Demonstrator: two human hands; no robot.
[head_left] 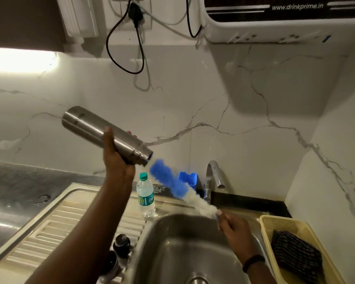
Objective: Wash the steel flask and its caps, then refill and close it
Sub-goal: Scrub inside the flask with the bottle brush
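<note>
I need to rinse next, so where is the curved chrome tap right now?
In the head view, the curved chrome tap stands right of centre at the sink's back edge, just right of the blue holder, behind the blue and white bottle brush.

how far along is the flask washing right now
Done: the steel flask is uncapped, with a dark cap lying on the sink's drainboard.

In hand: the left hand holds the flask tilted, mouth down over the sink, while the right hand holds a blue and white bottle brush just outside the mouth.

Left: washing the caps, refilling, closing.
</note>
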